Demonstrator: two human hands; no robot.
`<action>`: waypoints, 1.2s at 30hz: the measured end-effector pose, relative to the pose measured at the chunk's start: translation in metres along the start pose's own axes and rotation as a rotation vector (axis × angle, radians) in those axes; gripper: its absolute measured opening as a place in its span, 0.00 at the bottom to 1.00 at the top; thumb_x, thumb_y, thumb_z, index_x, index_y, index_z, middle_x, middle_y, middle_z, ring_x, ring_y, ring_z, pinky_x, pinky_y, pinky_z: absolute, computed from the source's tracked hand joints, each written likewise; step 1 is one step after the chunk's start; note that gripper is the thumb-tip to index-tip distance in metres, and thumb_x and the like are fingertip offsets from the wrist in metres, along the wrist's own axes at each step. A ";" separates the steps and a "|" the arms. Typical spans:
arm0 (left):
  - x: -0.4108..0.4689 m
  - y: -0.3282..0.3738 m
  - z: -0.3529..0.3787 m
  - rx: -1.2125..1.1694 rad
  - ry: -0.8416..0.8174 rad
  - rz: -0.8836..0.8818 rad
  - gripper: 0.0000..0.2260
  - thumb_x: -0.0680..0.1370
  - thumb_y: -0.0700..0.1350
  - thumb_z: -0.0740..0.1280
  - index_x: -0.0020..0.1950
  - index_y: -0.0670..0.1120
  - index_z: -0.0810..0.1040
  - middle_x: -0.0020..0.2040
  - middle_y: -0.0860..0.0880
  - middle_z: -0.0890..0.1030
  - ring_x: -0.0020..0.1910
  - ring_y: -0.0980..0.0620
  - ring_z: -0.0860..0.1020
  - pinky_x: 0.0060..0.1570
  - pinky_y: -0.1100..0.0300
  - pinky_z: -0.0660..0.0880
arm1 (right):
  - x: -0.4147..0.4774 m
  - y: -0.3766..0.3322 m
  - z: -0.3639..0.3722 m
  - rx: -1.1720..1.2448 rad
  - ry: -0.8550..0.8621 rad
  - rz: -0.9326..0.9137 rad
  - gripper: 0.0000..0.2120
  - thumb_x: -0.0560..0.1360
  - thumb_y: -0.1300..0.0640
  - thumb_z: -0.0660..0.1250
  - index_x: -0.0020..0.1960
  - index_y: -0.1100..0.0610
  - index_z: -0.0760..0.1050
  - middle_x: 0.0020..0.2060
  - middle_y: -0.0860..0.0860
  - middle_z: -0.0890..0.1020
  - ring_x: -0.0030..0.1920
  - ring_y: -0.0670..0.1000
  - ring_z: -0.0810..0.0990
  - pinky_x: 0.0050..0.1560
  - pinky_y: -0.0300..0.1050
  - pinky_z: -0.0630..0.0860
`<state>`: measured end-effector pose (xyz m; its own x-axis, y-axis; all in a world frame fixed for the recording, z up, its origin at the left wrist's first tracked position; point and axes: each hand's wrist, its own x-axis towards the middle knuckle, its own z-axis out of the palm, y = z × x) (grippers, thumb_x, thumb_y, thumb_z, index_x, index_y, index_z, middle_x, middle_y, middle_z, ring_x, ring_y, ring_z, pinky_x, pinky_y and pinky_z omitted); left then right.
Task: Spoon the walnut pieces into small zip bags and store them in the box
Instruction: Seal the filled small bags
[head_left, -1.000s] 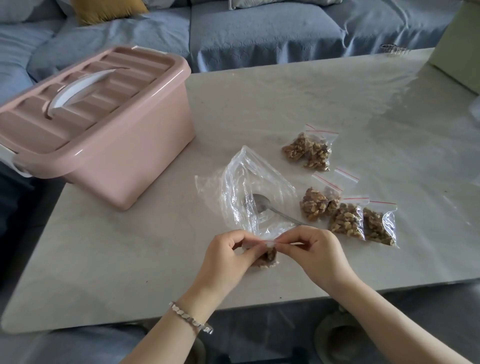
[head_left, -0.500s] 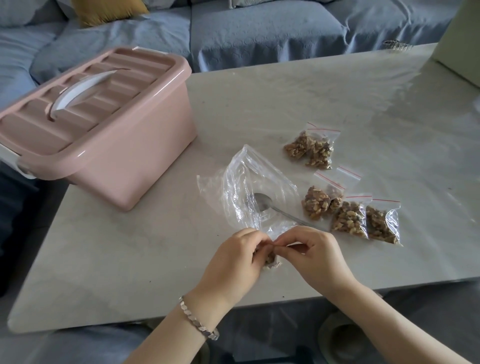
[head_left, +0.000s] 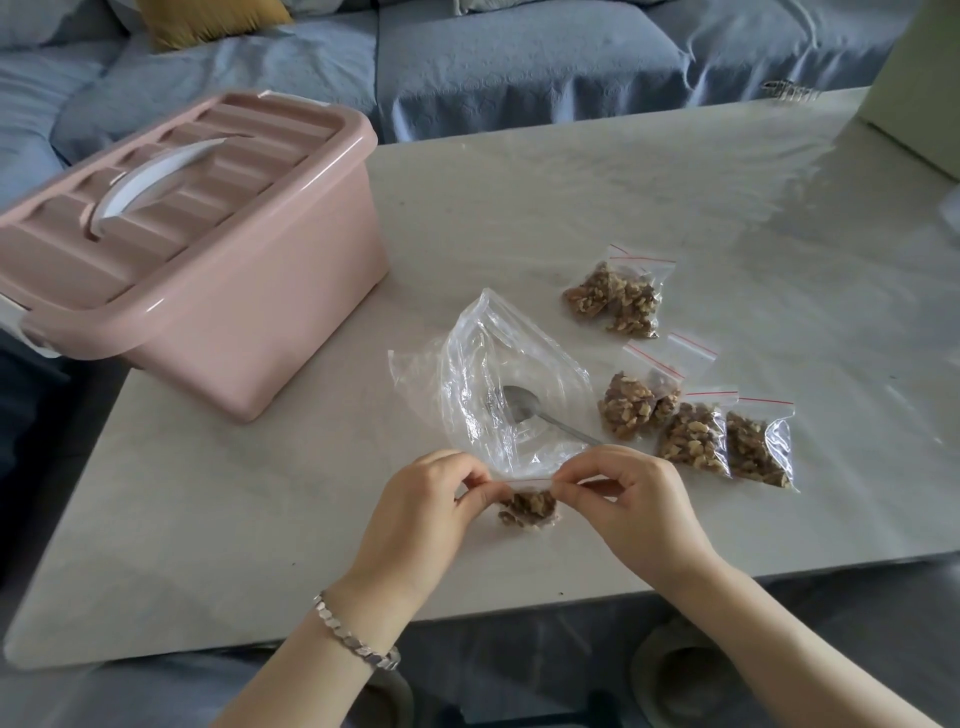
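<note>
While the pink box (head_left: 208, 291) sits at the far left corner of the worktop (head_left: 234, 519) with its lid (head_left: 156, 182) on, the work is at the near edge. The left hand (head_left: 421, 514) has its grip closed on the left end of a small zip bag (head_left: 527, 506), pinching the seal strip. The right hand (head_left: 639, 509) pinches the right end the same way, so the strip is stretched between the two grips. This looks like the sealing step.

If a crumb sits in the track, or the press skips part of the strip, the seal would probably stay partly open and pieces could spill once the bag goes into the box. Tugging the ends apart too hard might pop it open. The lid also has to come off before anything is stored.

The held bag is thin and clear, with a brown lump of walnut hanging below the strip, low over the worktop; I cannot tell whether it touches. Just behind the hands lies a large clear bag (head_left: 498, 358), apparently empty, with a spoon (head_left: 524, 405) showing through it. To the right lie four filled bags (head_left: 693, 434), three clustered together and one farther back.
</note>
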<state>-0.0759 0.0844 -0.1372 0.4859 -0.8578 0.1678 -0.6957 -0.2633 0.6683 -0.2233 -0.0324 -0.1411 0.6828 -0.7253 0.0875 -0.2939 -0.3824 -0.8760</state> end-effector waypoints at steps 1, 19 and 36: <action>0.000 0.000 0.000 0.003 0.016 -0.013 0.09 0.69 0.47 0.74 0.33 0.47 0.77 0.31 0.55 0.75 0.32 0.59 0.72 0.32 0.68 0.66 | 0.000 -0.002 0.000 -0.013 -0.014 0.015 0.05 0.68 0.65 0.73 0.37 0.57 0.82 0.34 0.43 0.81 0.40 0.42 0.79 0.40 0.27 0.73; 0.008 0.021 -0.006 -0.034 -0.050 -0.071 0.01 0.74 0.47 0.69 0.43 0.51 0.79 0.39 0.60 0.79 0.42 0.61 0.77 0.39 0.69 0.72 | 0.028 -0.002 -0.080 -0.318 0.023 0.038 0.07 0.73 0.61 0.67 0.42 0.49 0.74 0.34 0.48 0.81 0.33 0.44 0.76 0.34 0.33 0.69; 0.007 0.017 -0.016 0.053 -0.171 -0.163 0.03 0.75 0.50 0.66 0.42 0.55 0.77 0.38 0.61 0.79 0.41 0.63 0.77 0.43 0.66 0.74 | 0.170 0.011 -0.093 -0.680 0.069 0.175 0.21 0.75 0.57 0.64 0.67 0.58 0.67 0.64 0.59 0.71 0.66 0.59 0.67 0.62 0.52 0.67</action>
<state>-0.0760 0.0812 -0.1130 0.5005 -0.8631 -0.0677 -0.6443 -0.4236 0.6367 -0.1721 -0.2132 -0.0919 0.5500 -0.8348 0.0218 -0.7637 -0.5134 -0.3915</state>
